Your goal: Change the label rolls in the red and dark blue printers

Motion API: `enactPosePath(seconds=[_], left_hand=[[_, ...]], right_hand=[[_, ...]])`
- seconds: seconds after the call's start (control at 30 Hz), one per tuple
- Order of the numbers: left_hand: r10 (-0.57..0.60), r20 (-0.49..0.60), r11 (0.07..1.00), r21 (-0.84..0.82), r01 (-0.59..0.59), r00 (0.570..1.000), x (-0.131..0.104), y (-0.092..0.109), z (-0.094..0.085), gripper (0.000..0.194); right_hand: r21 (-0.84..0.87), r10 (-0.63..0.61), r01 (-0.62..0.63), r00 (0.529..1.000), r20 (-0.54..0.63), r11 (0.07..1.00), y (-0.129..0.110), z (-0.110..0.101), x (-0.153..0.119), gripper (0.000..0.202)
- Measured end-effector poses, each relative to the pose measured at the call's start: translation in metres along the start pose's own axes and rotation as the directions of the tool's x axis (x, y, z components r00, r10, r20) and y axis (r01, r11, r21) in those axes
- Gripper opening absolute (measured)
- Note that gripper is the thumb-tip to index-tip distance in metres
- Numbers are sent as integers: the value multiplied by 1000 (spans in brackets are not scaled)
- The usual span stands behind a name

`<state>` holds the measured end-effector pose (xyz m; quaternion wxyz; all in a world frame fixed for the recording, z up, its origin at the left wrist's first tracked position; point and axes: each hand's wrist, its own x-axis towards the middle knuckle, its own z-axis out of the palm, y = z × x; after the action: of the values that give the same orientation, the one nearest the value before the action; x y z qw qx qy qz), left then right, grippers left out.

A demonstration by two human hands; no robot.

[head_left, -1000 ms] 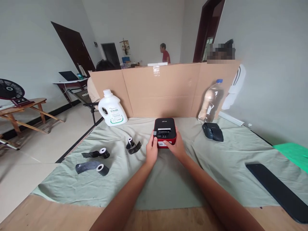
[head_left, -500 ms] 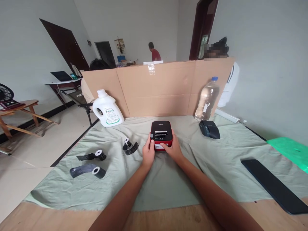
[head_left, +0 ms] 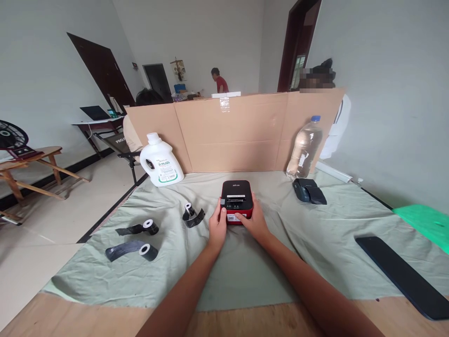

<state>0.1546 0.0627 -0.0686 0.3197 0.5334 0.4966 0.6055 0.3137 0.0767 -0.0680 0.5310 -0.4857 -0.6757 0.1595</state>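
A small black and red label printer [head_left: 237, 189] rests on the green cloth in the middle, its slot and white label strip facing up. My left hand [head_left: 218, 225] grips its left side, thumb on the near corner. On the opposite side, my right hand [head_left: 255, 221] is wrapped round the right edge, its thumb across the front sticker. To the left lie three black rolls with loose tails: a small upright roll [head_left: 189, 210], a middle roll [head_left: 150, 227] and a nearer roll [head_left: 148, 252].
A cardboard screen [head_left: 228, 135] stands behind, with a white detergent jug [head_left: 162, 161] and a clear bottle [head_left: 304, 150] before it. A small black device [head_left: 308, 191] and a long dark panel [head_left: 403, 276] lie to the right. A person in red [head_left: 220, 83] is beyond the screen.
The view has shifted slightly, so everything sits a little lower and farther right. Both hands keep the same hold on the printer. The person in red has moved slightly left.
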Motion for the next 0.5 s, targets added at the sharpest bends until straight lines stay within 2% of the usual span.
enactPosePath(seconds=[0.13, 0.27, 0.5], left_hand=[[8, -19, 1000, 10, -8, 1000, 0, 2, -3, 50], [79, -25, 997, 25, -78, 997, 4, 1, -7, 47], [201, 42, 974, 95, -204, 979, 16, -3, -18, 32]], right_hand=[[-28, 20, -19, 1000, 10, 999, -1, 0, -1, 93], [-28, 22, -22, 1000, 16, 999, -1, -1, -1, 92], [-9, -20, 20, 1000, -17, 1000, 3, -2, 2, 84]])
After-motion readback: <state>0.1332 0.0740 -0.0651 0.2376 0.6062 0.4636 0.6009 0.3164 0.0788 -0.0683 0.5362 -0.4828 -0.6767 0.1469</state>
